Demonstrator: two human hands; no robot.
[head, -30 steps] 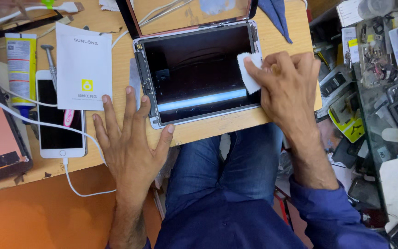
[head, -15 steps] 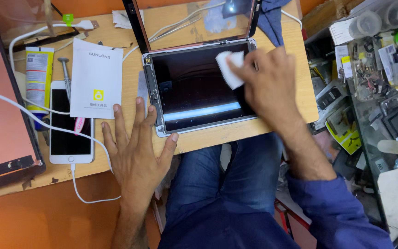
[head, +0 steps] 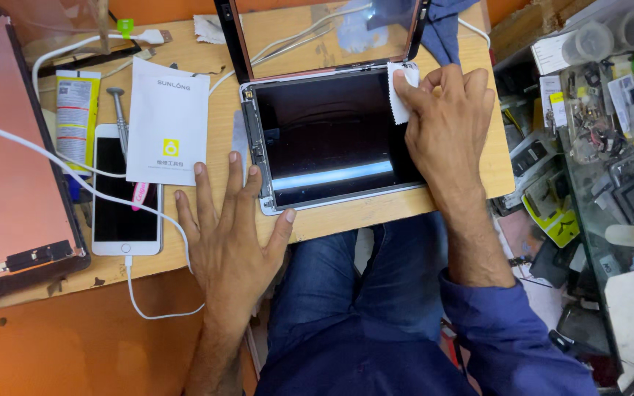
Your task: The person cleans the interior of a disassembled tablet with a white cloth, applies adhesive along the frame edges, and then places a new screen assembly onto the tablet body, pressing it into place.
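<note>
Having slid since a moment ago to the tablet's [head: 332,139] far right corner, the right hand [head: 445,121] pinches a white cloth [head: 399,95] there while the left hand [head: 229,235], fingers spread flat, braces its near left corner at the surface's [head: 493,169] front edge.

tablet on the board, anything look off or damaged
The tablet lies opened up: its front glass panel is lifted off and propped at the far edge, leaving the bare dark display exposed. The right hand presses a white cloth on its top right corner. No cracks show.
</note>
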